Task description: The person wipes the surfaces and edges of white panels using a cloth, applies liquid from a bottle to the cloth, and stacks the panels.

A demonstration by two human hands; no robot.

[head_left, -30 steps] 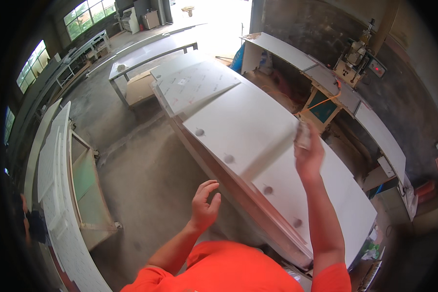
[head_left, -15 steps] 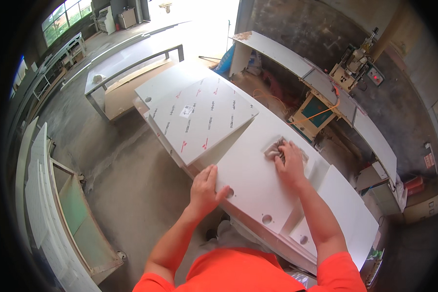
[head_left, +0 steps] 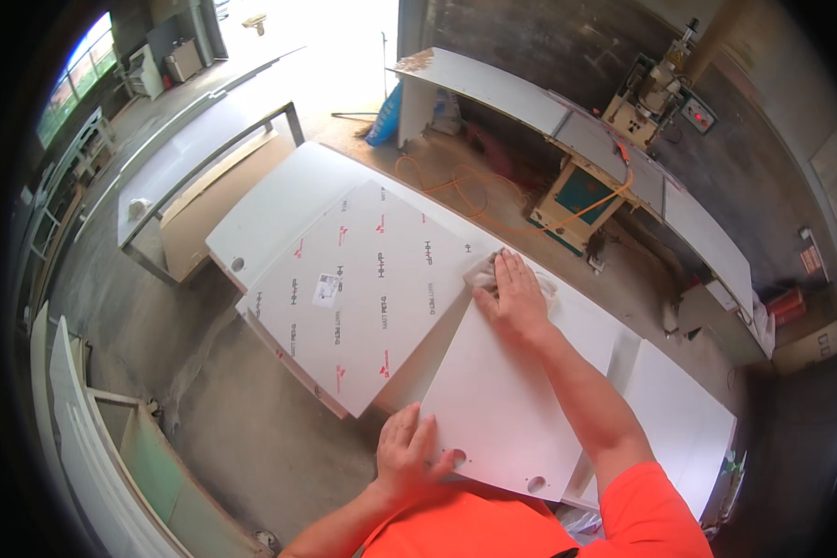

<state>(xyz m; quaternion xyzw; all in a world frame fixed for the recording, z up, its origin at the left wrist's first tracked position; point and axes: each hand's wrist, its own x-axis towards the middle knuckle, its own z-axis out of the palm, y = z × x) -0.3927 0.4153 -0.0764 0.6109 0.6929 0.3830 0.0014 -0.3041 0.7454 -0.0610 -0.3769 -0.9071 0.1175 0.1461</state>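
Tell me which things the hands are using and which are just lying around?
In use:
- white panel, under the left hand
- cloth, under the right hand

Just lying about:
- film-covered panel
- orange cable
- blue bag

Two hands [head_left: 516,298], one cloth [head_left: 482,272], several white panels [head_left: 502,400].
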